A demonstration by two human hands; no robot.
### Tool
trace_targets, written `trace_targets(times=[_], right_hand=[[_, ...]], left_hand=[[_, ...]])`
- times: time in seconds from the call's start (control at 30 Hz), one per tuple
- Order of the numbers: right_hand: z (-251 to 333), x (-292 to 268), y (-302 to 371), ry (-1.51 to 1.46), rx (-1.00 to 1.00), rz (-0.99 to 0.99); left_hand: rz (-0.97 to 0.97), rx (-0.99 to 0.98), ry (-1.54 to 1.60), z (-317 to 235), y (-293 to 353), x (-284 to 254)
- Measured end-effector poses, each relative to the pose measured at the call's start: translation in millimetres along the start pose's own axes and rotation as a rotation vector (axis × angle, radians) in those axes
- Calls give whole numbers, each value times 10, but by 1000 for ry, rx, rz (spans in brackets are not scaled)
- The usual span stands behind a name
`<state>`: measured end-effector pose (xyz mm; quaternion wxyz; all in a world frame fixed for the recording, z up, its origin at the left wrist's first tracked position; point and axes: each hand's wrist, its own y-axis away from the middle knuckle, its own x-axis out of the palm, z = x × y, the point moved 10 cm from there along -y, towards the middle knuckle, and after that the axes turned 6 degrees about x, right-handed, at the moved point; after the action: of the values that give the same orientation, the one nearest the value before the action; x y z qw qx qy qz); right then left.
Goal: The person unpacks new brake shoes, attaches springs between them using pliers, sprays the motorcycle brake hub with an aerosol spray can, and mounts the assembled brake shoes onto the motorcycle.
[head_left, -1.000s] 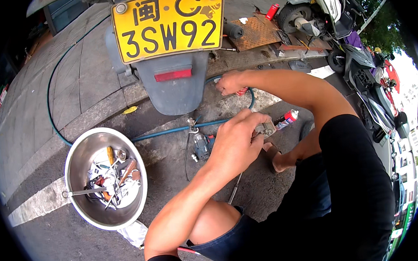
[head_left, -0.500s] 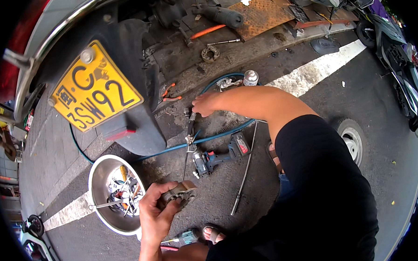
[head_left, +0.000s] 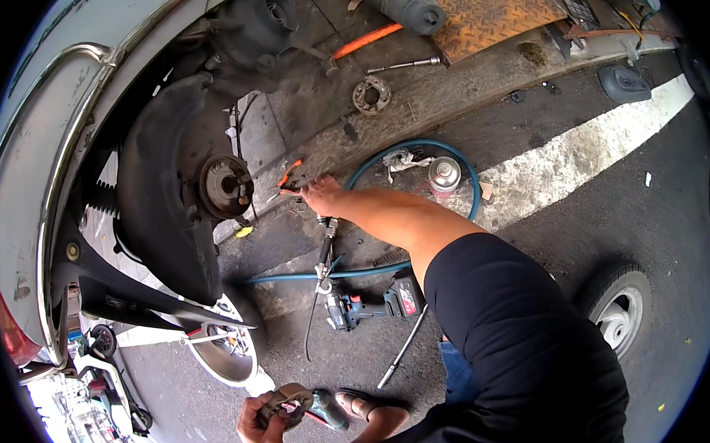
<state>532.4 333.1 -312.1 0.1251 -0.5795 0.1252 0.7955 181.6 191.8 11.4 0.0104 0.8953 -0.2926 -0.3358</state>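
Left hand pinches ring-shaped part near sandalled foot; right hand at orange-handled tool, finger closure unclear. Step, as judged: tool pickup; next move calls for firm handle grip

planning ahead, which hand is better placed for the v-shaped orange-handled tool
The right hand, likely: it's at the tool; the left hand, farther away, holds a brown ring-shaped metal part.
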Motion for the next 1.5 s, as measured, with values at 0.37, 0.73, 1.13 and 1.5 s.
trace_targets(times=[0.37, 0.73, 1.13, 1.5], right_hand=[[-126, -75, -66, -275, -50, 62], [375, -249, -104, -218, -195, -7], [86, -1736, 1251, -1779, 49, 672], [809, -2553, 2175, -546, -399, 239]], left_hand=[[-278, -287, 946, 348, 3, 630], [-251, -232, 974, 324, -159, 773], [-227, -70, 754, 398, -270, 543], [-238, 71, 783, 55, -302, 442]])
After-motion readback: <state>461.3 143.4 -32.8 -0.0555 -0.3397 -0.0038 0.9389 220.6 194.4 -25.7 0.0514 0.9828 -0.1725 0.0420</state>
